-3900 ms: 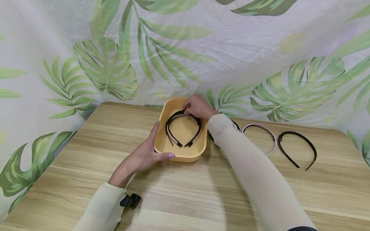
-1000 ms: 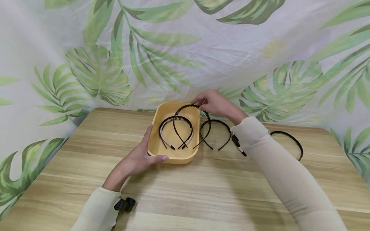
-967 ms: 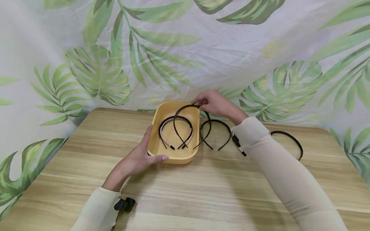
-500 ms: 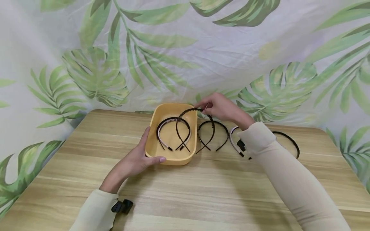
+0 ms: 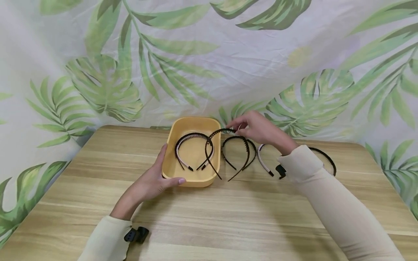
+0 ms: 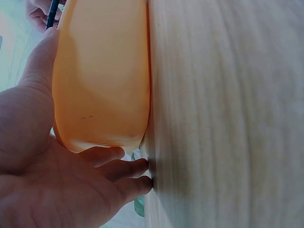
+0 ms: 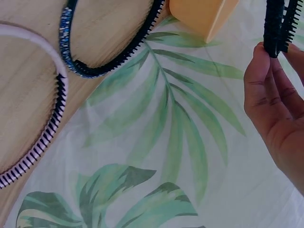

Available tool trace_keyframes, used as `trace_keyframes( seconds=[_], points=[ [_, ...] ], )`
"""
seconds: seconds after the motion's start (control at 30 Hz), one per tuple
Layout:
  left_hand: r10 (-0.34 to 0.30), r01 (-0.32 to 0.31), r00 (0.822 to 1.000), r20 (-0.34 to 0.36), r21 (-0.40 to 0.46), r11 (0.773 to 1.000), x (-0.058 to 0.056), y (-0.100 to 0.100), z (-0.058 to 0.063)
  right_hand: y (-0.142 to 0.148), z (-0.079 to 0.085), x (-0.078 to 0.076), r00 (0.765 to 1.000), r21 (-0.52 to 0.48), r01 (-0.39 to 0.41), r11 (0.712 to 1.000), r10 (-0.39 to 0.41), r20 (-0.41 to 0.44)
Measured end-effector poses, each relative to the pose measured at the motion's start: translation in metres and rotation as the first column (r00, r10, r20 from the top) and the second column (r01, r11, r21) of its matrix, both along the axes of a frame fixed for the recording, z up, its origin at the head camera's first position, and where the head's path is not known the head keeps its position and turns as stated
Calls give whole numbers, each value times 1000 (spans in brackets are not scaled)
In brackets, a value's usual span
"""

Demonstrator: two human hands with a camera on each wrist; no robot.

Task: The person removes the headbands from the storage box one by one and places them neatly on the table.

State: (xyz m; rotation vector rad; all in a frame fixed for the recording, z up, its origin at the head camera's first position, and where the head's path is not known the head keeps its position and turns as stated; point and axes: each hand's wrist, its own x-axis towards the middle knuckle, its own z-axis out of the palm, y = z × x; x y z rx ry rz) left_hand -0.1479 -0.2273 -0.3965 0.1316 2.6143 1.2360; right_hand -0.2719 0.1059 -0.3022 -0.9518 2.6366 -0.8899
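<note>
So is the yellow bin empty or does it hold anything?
Not empty: the head view shows a black headband and a pale pink headband inside the yellow bin.

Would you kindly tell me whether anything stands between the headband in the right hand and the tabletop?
Apparently yes: in the head view, the held headband overlaps the yellow bin at its right rim and a dark headband lying alongside.

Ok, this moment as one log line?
left hand: touching yellow bin; right hand: pinching black headband; inside bin: pink and black headbands; on table: more headbands
</note>
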Motion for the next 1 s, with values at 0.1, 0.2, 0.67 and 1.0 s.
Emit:
trace_keyframes(
  seconds=[0.1,0.2,0.67,1.0],
  points=[
    [-6,6,1000,-13,5,1000,0,1,0,5,-3,3,1000,5,7,1000,-7,14],
    [-15,15,999,-29,8,1000,-1,1,0,10,-6,6,1000,9,9,1000,-9,19],
    [-14,15,999,-31,7,1000,0,2,0,31,-23,26,998,40,39,998,-41,56],
    [-15,15,999,-38,6,1000,0,0,-1,36,-44,37,1000,66,-21,998,20,20]
  ],
)
